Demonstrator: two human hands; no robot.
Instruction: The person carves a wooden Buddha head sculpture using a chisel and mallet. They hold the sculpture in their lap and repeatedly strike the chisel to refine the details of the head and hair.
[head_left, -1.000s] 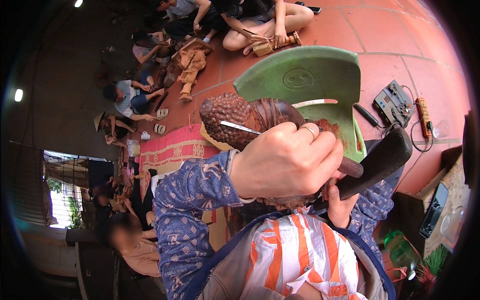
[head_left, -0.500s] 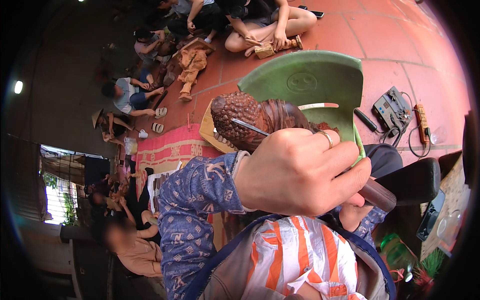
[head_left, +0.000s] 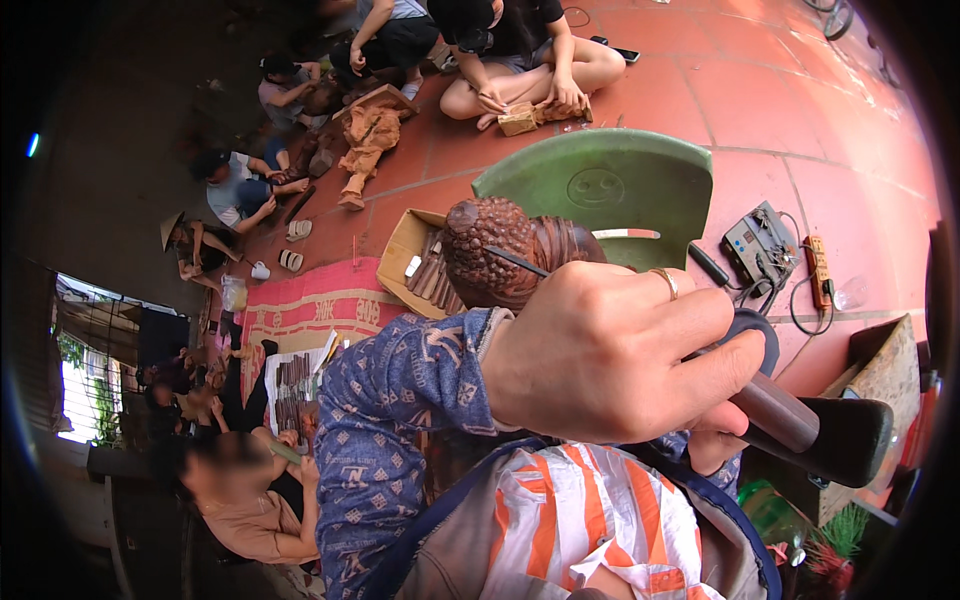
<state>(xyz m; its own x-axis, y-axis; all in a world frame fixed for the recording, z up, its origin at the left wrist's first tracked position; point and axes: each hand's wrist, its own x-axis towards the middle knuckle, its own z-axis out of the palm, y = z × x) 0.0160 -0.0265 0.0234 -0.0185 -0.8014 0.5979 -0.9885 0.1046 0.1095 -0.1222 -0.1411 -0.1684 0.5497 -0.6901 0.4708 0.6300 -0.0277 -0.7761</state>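
Carved head (head_left: 484,236): dark wood, rough with close-set knobs, faint sheen.
Chisel blade (head_left: 516,261): thin metal, smooth.
Chisel handle (head_left: 785,414): wood-like, smooth, softly shiny.
Mallet (head_left: 858,440): smooth, satin surface; material unclear.
Chair (head_left: 645,185): moulded plastic, smooth, low gloss.
Ring (head_left: 670,284): polished metal.
Sleeve (head_left: 395,400): matt cloth, creased.
Striped sheet (head_left: 590,505): thin, crinkled, plastic-looking.
Box (head_left: 397,252): matt cardboard.
Floor (head_left: 745,110): smooth tiles.
Mat (head_left: 318,296): cloth-like, matt.
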